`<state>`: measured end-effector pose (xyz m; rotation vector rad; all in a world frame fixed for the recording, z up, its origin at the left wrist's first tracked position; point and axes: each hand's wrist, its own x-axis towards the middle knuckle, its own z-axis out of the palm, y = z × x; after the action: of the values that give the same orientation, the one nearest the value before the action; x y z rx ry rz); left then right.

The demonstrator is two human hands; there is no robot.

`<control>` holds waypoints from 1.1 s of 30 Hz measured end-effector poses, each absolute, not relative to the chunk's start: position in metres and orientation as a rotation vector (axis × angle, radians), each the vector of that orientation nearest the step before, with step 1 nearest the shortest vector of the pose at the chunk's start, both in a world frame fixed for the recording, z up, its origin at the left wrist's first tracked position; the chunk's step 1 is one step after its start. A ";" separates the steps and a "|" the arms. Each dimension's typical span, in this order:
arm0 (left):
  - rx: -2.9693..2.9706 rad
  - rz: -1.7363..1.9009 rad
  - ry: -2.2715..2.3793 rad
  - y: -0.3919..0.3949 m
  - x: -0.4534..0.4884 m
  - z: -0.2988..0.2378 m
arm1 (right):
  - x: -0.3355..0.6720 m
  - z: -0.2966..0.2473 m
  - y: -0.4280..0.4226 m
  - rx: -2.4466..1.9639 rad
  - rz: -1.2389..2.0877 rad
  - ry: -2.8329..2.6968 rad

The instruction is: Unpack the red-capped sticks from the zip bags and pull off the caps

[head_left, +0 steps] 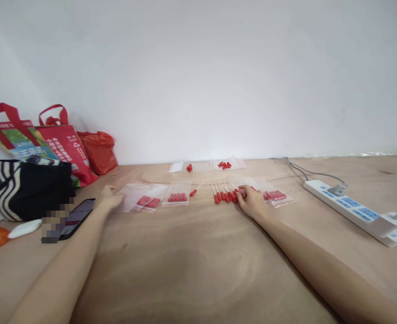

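My left hand rests on the wooden table, fingers curled at the edge of a clear plastic bag. My right hand lies by a loose row of small red-tipped sticks, its fingertips pinched on them. Between the hands lie clear bags holding red pieces, with one loose red piece beside them. A filled bag sits just right of my right hand. Farther back are more bags and red pieces.
A white power strip with its cable lies at the right. At the left stand red shopping bags, a red plastic bag, a striped black bag, a phone and a white object.
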<state>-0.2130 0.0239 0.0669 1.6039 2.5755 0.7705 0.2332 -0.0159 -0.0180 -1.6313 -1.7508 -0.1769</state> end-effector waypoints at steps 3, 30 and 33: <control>1.741 0.728 2.665 0.016 -0.200 0.068 | 0.233 -0.019 -0.015 -1.608 -0.193 -1.740; 2.852 0.509 1.149 -0.010 -0.047 0.013 | 0.233 -0.018 -0.018 -1.502 -0.241 -1.805; 2.849 0.601 1.140 -0.017 -0.040 0.010 | 0.233 -0.017 -0.018 -1.487 -0.259 -1.821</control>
<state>-0.0398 -0.0166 0.0102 2.8495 1.1397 0.6009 0.2328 -0.0184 -0.0169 -1.4873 -1.8213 -0.2594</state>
